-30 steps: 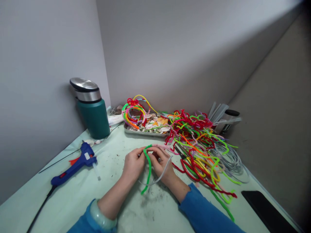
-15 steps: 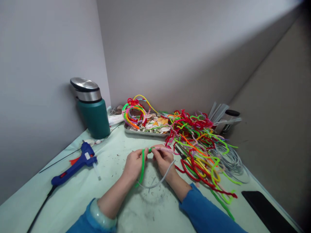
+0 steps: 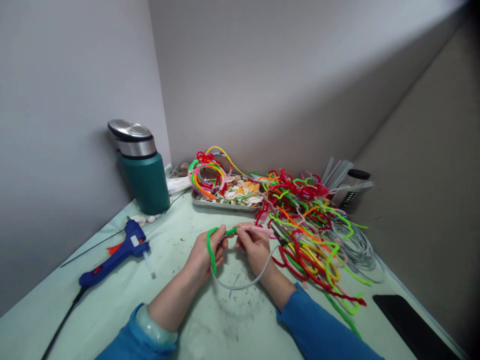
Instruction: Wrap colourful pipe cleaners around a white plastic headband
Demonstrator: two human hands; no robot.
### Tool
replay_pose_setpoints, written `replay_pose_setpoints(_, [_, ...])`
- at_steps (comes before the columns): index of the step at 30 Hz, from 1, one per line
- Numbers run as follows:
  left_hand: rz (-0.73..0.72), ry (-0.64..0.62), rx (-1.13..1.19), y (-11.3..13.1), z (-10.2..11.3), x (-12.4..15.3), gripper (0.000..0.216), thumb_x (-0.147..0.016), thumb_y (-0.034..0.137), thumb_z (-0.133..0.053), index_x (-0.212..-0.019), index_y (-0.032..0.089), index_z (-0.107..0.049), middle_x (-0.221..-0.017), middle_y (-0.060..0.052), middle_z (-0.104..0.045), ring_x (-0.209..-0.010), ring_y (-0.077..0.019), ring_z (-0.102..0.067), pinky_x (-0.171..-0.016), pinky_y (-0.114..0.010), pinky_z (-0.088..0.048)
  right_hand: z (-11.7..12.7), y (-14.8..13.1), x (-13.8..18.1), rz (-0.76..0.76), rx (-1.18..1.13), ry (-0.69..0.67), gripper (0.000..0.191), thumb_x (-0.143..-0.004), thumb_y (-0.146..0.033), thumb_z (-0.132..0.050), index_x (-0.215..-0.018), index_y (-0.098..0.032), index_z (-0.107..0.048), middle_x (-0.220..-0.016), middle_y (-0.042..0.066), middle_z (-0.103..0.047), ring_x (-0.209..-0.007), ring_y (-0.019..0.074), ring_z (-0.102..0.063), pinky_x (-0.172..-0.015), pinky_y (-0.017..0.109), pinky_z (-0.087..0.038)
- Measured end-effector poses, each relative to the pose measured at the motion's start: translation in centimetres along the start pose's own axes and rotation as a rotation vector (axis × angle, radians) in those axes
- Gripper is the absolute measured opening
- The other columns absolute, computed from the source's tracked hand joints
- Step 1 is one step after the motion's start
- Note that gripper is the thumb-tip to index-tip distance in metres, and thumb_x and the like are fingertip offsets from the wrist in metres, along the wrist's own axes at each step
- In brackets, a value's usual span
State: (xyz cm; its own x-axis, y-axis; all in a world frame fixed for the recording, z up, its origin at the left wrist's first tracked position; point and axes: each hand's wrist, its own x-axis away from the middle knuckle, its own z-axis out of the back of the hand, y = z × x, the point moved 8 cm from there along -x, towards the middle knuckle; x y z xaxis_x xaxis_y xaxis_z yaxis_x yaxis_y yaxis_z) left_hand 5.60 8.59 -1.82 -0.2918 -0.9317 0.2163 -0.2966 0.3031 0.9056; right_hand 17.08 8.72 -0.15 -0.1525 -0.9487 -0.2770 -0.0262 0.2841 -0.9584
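Observation:
My left hand [image 3: 204, 253] pinches a green pipe cleaner [image 3: 210, 247], whose loose part arches over the thumb and hangs down by the palm. Between both hands a short stretch of green runs towards pink wrapping. My right hand [image 3: 254, 246] is closed on the pink-wrapped part [image 3: 258, 230] of a grey cord [image 3: 240, 288]. The cord's bare length curves below the hands, from near the green end round to the right wrist. Exactly how green and pink meet is hidden by the fingertips.
A blue glue gun [image 3: 116, 255] lies left, before a green bottle [image 3: 145, 182]. Behind the hands stands a metal tray [image 3: 225, 206] of small flat pieces and coiled pipe cleaners. Right are tangled pipe cleaners [image 3: 300, 200], scissors [image 3: 279, 234], grey cord coils [image 3: 356, 250] and a black flat object [image 3: 410, 325].
My left hand has turned, and the green pipe cleaner's loose part has swung left over the thumb. The grey cord's loop has shifted slightly; my right hand stays nearly in place.

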Motion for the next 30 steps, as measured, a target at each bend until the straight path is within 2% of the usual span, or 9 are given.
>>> replay_pose_setpoints(7, [0.010,-0.050,0.099,-0.2,0.0,-0.5,0.037,-0.070,0.048,-0.058,-0.066,0.011,-0.054,-0.050,0.005,-0.049,-0.027,0.0000,-0.025,-0.029,-0.017,-0.029,0.0,0.5,-0.1,-0.015,-0.024,-0.029,0.022,-0.077,-0.036,-0.056,-0.082,-0.016,-0.061,-0.051,-0.003,-0.053,-0.044,0.0085,-0.047,-0.041,0.020,-0.036])
replay_pose_setpoints(11, [0.069,-0.070,0.170,-0.4,0.0,-0.6,0.035,-0.076,0.044,-0.053,-0.071,0.010,-0.057,-0.051,0.004,-0.053,-0.027,-0.0014,-0.028,-0.031,-0.019,-0.036,-0.2,0.4,-0.1,-0.010,-0.056,-0.051,0.021,-0.078,-0.035,-0.056,-0.083,-0.015,-0.061,-0.051,-0.003,-0.053,-0.044,0.0081,-0.046,-0.041,0.020,-0.034])
replay_pose_setpoints(16, [0.154,-0.105,0.210,-0.6,-0.3,-0.4,0.039,-0.080,0.047,-0.045,-0.067,0.012,-0.056,-0.052,0.001,-0.056,-0.026,-0.0034,-0.032,-0.032,-0.021,-0.039,-0.2,0.2,0.1,-0.005,-0.071,-0.041,0.020,-0.078,-0.035,-0.055,-0.084,-0.016,-0.060,-0.057,-0.002,-0.055,-0.047,0.0092,-0.049,-0.042,0.020,-0.037])
replay_pose_setpoints(20, [0.086,-0.105,0.093,-0.2,-0.4,-0.3,0.035,-0.073,0.046,-0.056,-0.073,0.011,-0.060,-0.056,0.002,-0.056,-0.030,-0.0027,-0.034,-0.036,-0.021,-0.041,-0.1,0.3,0.1,-0.006,-0.058,-0.045,0.020,-0.079,-0.034,-0.054,-0.085,-0.016,-0.059,-0.057,-0.002,-0.054,-0.047,0.0090,-0.048,-0.043,0.020,-0.038])
replay_pose_setpoints(23, [0.022,-0.084,0.004,0.0,-0.3,-0.3,0.033,-0.067,0.044,-0.063,-0.066,0.011,-0.059,-0.054,0.002,-0.053,-0.034,-0.0032,-0.037,-0.037,-0.020,-0.040,-0.1,0.3,0.0,-0.005,-0.064,-0.053,0.019,-0.079,-0.033,-0.054,-0.087,-0.017,-0.059,-0.059,-0.002,-0.055,-0.048,0.0090,-0.048,-0.043,0.020,-0.038])
replay_pose_setpoints(30, [-0.101,0.025,-0.157,0.8,0.6,-0.5,0.036,-0.069,0.044,-0.061,-0.054,0.012,-0.054,-0.040,0.004,-0.044,-0.033,-0.0041,-0.036,-0.037,-0.017,-0.034,-0.4,0.0,-0.1,-0.062,-0.018,-0.057,0.014,-0.074,-0.029,-0.060,-0.080,-0.017,-0.057,-0.058,-0.004,-0.052,-0.048,0.0081,-0.046,-0.044,0.020,-0.037])
